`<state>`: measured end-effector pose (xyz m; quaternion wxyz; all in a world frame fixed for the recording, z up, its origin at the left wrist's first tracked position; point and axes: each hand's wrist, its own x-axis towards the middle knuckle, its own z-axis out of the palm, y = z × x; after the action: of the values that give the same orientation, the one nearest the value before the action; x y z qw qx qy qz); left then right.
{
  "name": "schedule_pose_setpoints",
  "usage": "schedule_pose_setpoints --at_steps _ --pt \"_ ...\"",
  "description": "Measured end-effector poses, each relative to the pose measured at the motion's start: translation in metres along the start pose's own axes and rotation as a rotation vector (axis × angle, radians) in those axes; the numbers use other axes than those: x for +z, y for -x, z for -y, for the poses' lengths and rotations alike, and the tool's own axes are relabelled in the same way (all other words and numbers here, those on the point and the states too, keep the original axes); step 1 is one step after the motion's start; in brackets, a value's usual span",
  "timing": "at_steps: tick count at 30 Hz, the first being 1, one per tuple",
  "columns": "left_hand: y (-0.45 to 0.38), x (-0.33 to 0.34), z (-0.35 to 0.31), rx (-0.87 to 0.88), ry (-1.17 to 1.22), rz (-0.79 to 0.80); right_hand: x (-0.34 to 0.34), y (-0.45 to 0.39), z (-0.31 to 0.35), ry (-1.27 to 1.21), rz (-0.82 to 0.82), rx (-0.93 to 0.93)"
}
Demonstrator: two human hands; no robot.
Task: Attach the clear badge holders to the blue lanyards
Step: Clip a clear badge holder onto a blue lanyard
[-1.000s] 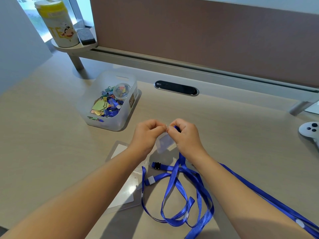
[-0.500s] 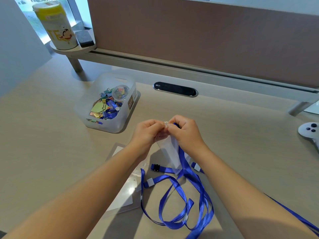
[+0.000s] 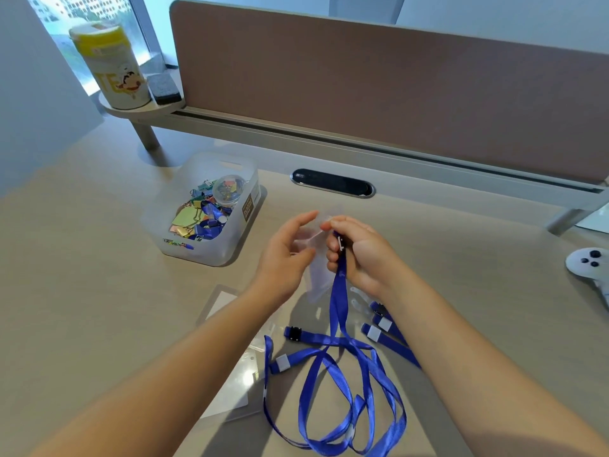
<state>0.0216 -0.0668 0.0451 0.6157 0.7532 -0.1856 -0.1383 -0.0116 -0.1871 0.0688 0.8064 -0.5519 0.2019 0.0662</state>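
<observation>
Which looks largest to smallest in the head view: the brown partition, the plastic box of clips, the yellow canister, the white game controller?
1. Brown partition
2. Plastic box
3. Yellow canister, though it stands farther away
4. White game controller, cut off at the frame edge, so unsure

I read the surface (image 3: 99, 291) as matt, pale wood-grain laminate. The blue lanyards (image 3: 339, 364) are woven cloth ribbon with a slight sheen, carrying white plastic tabs and a black plastic buckle (image 3: 294, 333). The badge holder (image 3: 316, 278) is clear, soft, glossy plastic. The bin (image 3: 230, 232) is frosted translucent plastic. The partition (image 3: 395, 94) looks like matt brown fabric above a smooth grey metal rail (image 3: 362, 150).
</observation>
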Motion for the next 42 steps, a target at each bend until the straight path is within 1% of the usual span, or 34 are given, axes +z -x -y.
schedule_pose_setpoints --at_steps 2,4,6,8,10,12,15,17,21,23,24,26,30,33,36,38,40,42 --pt "-0.004 0.0 0.002 0.123 -0.172 -0.115 -0.001 0.0 0.005 0.06 0.017 0.037" --pt "-0.006 -0.005 0.002 0.276 -0.379 -0.191 -0.002 0.001 0.011 0.137 0.028 0.064" --pt "-0.01 -0.013 0.001 0.47 -0.611 -0.195 -0.003 0.002 0.019 0.307 0.01 0.073" --pt "-0.013 -0.021 0.001 0.6 -0.799 -0.188 0.0 0.004 0.028 0.529 -0.019 0.049" --pt "-0.017 -0.028 -0.002 0.654 -0.896 -0.207 0.007 0.006 0.038 0.747 -0.036 -0.035" --pt "-0.019 -0.035 -0.01 0.669 -0.953 -0.25 0.016 0.004 0.049 0.944 -0.053 -0.151" --pt "-0.025 -0.047 -0.021 0.679 -1.017 -0.328 0.031 0.0 0.067 1.121 -0.085 -0.287" --pt "-0.03 -0.057 -0.022 0.728 -1.091 -0.382 0.042 -0.002 0.078 1.194 -0.067 -0.264" --pt "-0.038 -0.081 -0.022 0.912 -1.224 -0.405 0.057 -0.01 0.091 1.287 -0.037 -0.069" --pt "-0.04 -0.09 -0.017 0.906 -1.25 -0.407 0.062 -0.019 0.088 1.359 -0.062 -0.06" --pt "-0.041 -0.094 -0.015 0.876 -1.245 -0.407 0.063 -0.025 0.084 1.35 -0.084 -0.101" --pt "-0.041 -0.101 -0.01 0.787 -1.2 -0.4 0.067 -0.035 0.077 1.209 -0.12 -0.235" --pt "-0.037 -0.111 -0.003 0.569 -0.984 -0.402 0.078 -0.04 0.08 0.793 -0.174 -0.517" --pt "-0.037 -0.114 0.007 0.516 -0.952 -0.406 0.075 -0.039 0.084 0.482 -0.216 -0.619" --pt "-0.033 -0.107 0.015 0.511 -0.947 -0.387 0.06 -0.041 0.072 0.189 -0.25 -0.614" --pt "-0.029 -0.098 0.026 0.512 -0.949 -0.348 0.044 -0.046 0.05 0.122 -0.312 -0.532" --pt "-0.024 -0.091 0.042 0.497 -0.958 -0.292 0.026 -0.052 0.016 0.196 -0.386 -0.409" --pt "-0.018 -0.085 0.058 0.494 -1.01 -0.247 0.011 -0.056 -0.021 0.368 -0.391 -0.289"
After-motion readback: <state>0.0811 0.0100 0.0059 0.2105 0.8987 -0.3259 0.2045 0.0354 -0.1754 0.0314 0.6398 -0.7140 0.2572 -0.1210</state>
